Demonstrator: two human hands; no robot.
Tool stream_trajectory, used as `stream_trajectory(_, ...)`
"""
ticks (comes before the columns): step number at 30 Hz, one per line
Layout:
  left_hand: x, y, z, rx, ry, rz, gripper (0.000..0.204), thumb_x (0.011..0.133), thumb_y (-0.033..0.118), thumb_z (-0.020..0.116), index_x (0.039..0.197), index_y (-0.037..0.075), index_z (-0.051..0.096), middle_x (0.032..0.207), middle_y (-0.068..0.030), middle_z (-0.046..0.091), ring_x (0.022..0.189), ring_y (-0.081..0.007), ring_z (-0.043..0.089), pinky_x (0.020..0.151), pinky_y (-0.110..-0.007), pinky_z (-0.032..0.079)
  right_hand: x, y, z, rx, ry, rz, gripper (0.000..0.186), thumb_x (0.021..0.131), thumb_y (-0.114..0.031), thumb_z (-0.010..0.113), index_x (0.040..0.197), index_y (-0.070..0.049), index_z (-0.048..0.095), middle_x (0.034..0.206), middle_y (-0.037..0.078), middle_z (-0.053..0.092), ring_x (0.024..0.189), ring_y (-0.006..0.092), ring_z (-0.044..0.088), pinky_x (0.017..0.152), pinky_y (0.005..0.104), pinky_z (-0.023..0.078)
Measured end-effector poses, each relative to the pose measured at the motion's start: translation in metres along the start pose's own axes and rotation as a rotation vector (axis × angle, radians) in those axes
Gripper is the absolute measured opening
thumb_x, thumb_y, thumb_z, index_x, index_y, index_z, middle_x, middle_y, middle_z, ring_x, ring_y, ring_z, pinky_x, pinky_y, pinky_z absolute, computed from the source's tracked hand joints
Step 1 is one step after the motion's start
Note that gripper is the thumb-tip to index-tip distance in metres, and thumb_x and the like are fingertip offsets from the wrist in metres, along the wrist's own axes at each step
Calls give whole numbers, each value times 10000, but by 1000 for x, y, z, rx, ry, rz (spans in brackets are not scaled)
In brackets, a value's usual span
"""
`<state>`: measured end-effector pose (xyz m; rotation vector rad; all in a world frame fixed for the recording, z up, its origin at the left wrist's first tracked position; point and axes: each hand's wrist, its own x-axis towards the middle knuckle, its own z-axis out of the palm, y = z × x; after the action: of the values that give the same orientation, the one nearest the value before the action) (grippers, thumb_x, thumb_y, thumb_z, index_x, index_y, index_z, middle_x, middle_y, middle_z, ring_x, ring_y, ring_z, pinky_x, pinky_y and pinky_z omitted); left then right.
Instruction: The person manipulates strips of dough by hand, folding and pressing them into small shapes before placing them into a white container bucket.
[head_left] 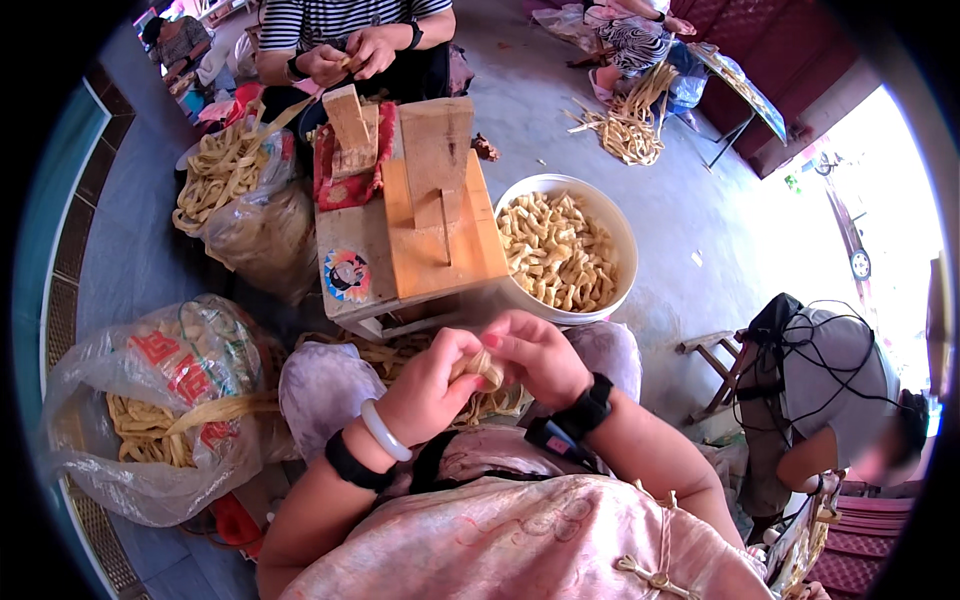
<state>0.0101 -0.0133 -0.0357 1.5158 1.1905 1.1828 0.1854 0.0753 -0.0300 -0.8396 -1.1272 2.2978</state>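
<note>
Above my lap, my left hand [418, 385] and my right hand [540, 358] are close together. Between their fingertips is a small tan knot [487, 370] folded from a flat, pliable strip, which looks like bean curd skin. Thumb and fingers of my left hand pinch it from the near side. My right hand's fingers close on its far side, partly hiding it. More tan strips [505, 402] lie in my lap below. Ahead to the right, a round white bucket [630, 270] holds many similar tan knots [560, 250].
A low wooden table [345, 225] ahead bears an upright wooden block stand [437, 140] and a smaller one [350, 125]. At left, a plastic bag [215, 470] holds strips. Across the table, a person's hands [350, 55] work a tan piece. Another person bends at right beside a wooden stool [715, 375].
</note>
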Motion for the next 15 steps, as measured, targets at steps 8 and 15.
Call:
stream_trajectory(8,1,7,-6,604,217,302,267,761,16,643,1017,74,594,924,-98,630,862,-310,627,737,-410,500,-10,-10,22,-471,-74,-209,281,828,20,584,1104,-7,543,997,88,616,846,182,609,708,299,495)
stream_trajectory(15,-1,-11,-13,-438,84,-189,205,853,27,665,1046,29,597,981,-29,608,946,-159,593,810,-274,486,-4,-8,32,-1240,195,-896,282,722,69,603,981,-33,561,840,166,560,774,361,566,675,406,479)
